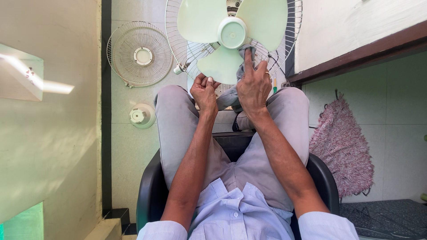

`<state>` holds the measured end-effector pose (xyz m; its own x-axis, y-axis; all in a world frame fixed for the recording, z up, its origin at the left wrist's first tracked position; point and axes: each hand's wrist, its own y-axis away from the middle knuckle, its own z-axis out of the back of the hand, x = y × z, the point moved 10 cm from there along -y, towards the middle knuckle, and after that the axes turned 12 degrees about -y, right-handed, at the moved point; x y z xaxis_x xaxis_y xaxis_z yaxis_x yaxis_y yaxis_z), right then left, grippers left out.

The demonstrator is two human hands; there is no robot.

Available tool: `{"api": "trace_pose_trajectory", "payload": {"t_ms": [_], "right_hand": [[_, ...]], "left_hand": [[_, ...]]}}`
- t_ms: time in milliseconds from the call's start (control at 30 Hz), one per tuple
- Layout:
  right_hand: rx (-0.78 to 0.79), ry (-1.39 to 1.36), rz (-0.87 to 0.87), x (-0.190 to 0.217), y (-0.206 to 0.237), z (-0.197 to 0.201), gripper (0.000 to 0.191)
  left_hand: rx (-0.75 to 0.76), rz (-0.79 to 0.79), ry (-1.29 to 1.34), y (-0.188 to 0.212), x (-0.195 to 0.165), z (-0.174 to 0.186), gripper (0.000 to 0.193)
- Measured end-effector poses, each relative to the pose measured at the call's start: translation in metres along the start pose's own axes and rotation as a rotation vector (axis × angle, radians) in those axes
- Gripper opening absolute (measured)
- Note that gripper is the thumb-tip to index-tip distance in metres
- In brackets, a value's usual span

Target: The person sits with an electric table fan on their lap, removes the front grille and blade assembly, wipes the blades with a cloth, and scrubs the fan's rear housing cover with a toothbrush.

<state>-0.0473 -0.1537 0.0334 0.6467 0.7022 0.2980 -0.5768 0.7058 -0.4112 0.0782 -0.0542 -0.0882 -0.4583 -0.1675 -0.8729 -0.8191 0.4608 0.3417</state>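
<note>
right hand presses a soft grey cloth on the pale green fan blade at twelve o'clock, left hand pinches its lower edge; thin plastic, probably flexes, safer held near the hub

Single head-worn view, looking steeply down, close over lap, floor beyond

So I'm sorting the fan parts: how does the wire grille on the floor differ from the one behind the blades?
The loose grille lies flat on the floor, untouched; the rear grille stands tilted by the knees, gripped at its lower edge by the left hand. The loose grille has a round centre cap and is bare; the rear grille carries pale green blades, which the right hand wipes with a grey cloth. Both are round wire guards.
</note>
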Motion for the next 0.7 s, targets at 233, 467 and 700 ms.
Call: {"api": "trace_pose_trajectory", "payload": {"t_ms": [233, 467, 700], "right_hand": [[0.092, -0.008, 0.003, 0.025, 0.040, -0.014, 0.063], [0.154, -0.190, 0.173, 0.071, 0.061, -0.032, 0.068], [0.185, -0.119, 0.047, 0.033, 0.068, -0.017, 0.073]], "left_hand": [[-0.017, -0.006, 0.022, -0.004, 0.000, 0.003, 0.021], [0.018, -0.024, 0.023, -0.006, -0.001, 0.007, 0.017], [-0.008, 0.014, 0.049, -0.004, 0.002, 0.009, 0.019]]}}
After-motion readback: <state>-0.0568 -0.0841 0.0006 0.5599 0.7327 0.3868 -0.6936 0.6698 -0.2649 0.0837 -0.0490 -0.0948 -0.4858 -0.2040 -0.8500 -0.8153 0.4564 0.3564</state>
